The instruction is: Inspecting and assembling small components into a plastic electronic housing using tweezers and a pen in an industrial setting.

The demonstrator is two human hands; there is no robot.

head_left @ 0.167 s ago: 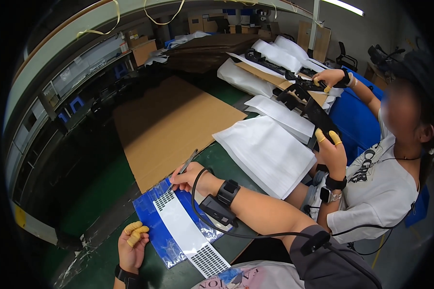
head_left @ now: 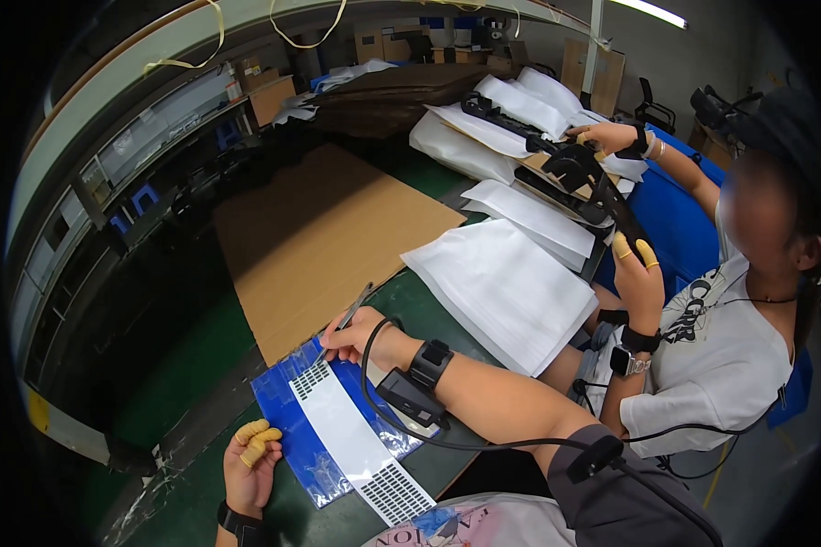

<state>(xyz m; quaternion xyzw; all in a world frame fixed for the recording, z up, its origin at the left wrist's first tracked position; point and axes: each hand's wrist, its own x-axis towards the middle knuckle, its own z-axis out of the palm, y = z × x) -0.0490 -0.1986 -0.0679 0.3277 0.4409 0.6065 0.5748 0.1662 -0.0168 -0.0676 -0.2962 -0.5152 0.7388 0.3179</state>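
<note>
The right hand's fingers [head_left: 337, 339] are pinched together on a slim grey pen [head_left: 354, 313], its tip set at the upper end of a blue and white plastic sleeve [head_left: 337, 438] that lies flat on the green desk [head_left: 201, 365], at about six o'clock in the view. The right hand [head_left: 360, 335] rests its heel just beside the sleeve, with a black wrist device [head_left: 415, 383] and cable behind it. At seven o'clock, the left hand [head_left: 251, 465] sits off the sleeve's lower left edge, its fingers curled loosely and holding nothing; yellow caps cover the fingertips. Whether they touch the sleeve's edge is hard to tell from this angle.

To mark well, I judge the left hand should press the sleeve flat so it cannot slide, and the pen should stay upright with light pressure on the slick film.

Beyond, at twelve o'clock, lies a sheet of brown cardboard [head_left: 324, 242]; at two o'clock, white bags [head_left: 506, 287] are stacked. At three o'clock a seated co-worker's hand [head_left: 639, 278] holds a long black part [head_left: 602, 187].
</note>
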